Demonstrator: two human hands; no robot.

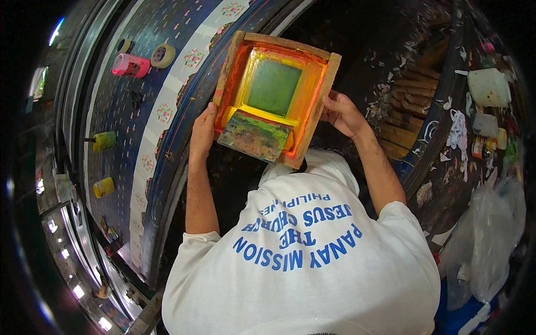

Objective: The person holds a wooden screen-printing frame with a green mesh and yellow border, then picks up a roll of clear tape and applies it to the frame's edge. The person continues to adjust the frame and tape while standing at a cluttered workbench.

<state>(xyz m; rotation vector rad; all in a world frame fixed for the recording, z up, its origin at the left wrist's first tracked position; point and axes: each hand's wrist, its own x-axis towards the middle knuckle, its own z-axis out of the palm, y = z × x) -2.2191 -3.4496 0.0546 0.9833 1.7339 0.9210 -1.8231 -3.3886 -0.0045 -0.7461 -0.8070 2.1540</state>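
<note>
Up in front of me is a small wooden screen-printing frame (pixel 287 46), tilted and smeared with orange, red and yellow ink. Its mesh (pixel 273 87) looks dark green in the middle. Across the frame's near end rests a flat, paint-stained squeegee (pixel 254 135), blotched green and brown. My left hand (pixel 203 133) grips the frame's left side, thumb up along the edge. On the opposite side, my right hand (pixel 343 114) closes round the wooden rail, and some of its fingers are hidden behind it.
At left runs a long blue printing table (pixel 125 111) bearing a white patterned strip (pixel 163 113). A pink container (pixel 131 66), tape rolls (pixel 163 56) and yellow ink pots (pixel 104 187) stand there. Wooden slats (pixel 405 111), plastic jugs (pixel 489 88) and a clear plastic bag (pixel 486 234) lie right.
</note>
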